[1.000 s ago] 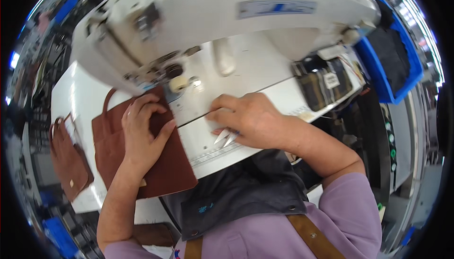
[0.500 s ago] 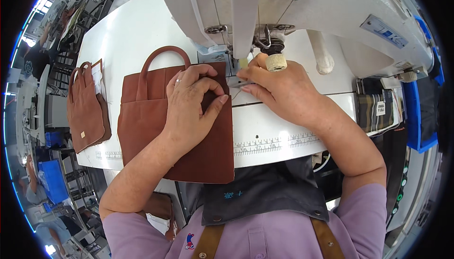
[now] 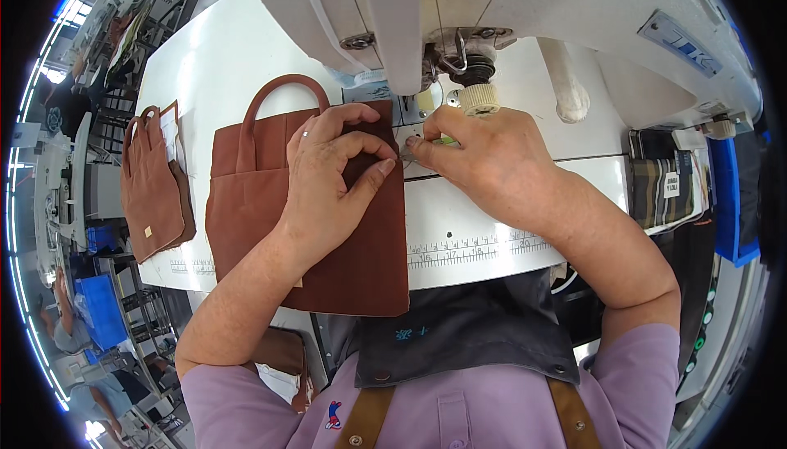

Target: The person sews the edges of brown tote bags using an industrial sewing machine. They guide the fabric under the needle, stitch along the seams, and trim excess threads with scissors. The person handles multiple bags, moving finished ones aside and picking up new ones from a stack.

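A flat brown handbag piece (image 3: 344,285) with one looped handle lies on the white sewing table, its right edge beside the needle area of the sewing machine (image 3: 402,31). My left hand (image 3: 328,178) rests on it, fingers bent, with thumb and forefinger pinched together at that right edge. Just right of the edge, by the needle plate, my right hand (image 3: 496,158) is closed. A small yellow-green tool (image 3: 447,141) shows between its fingers; most of it is hidden, so its kind is unclear. The machine's cream knob (image 3: 479,100) stands close above the right knuckles.
More brown bag pieces (image 3: 152,191) lie at the table's left end. A ruler strip (image 3: 484,250) runs along the front edge. Folded striped cloth (image 3: 656,191) and a blue bin (image 3: 734,203) are at the right. The machine arm overhangs both hands.
My right fingers have curled in beside the bag's edge, and the yellow-green tool now shows between them. My left hand stays pinched at the edge. The whole view has shifted slightly.
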